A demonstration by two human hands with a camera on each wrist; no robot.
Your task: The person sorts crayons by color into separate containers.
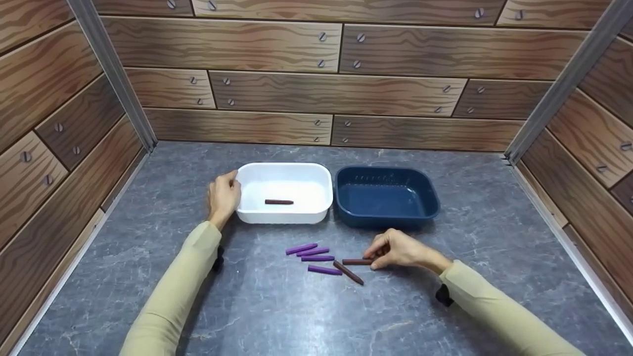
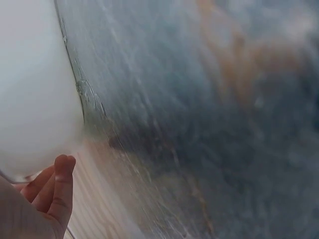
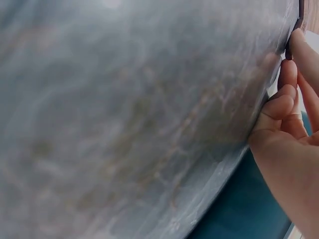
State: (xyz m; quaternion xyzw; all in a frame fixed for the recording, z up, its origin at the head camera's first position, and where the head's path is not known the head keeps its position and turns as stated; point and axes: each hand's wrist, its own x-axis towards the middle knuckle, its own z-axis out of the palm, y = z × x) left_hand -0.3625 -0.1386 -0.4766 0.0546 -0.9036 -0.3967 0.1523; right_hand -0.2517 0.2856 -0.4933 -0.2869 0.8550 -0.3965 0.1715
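At the left end of a white plastic container (image 1: pixel 284 217), my left hand (image 1: pixel 224 195) grips the rim; the left wrist view shows its curled fingers (image 2: pixel 62 184) against the wall. A brown crayon (image 1: pixel 279 201) lies inside this container. My right hand (image 1: pixel 398 249) pinches the right end of another brown crayon (image 1: pixel 353 261), low over the table, between thumb and fingertips. In the right wrist view a dark tip of that crayon (image 3: pixel 289 51) shows at the fingertips. A third brown crayon (image 1: pixel 348 273) lies slanted just in front. Several purple crayons (image 1: pixel 318 258) lie loosely grouped to the left.
A dark blue container (image 1: pixel 388 220) stands right beside the white one, behind my right hand. The grey marbled tabletop (image 1: pixel 237 306) is bounded by wood-patterned walls (image 1: pixel 277 91) at the back and both sides.
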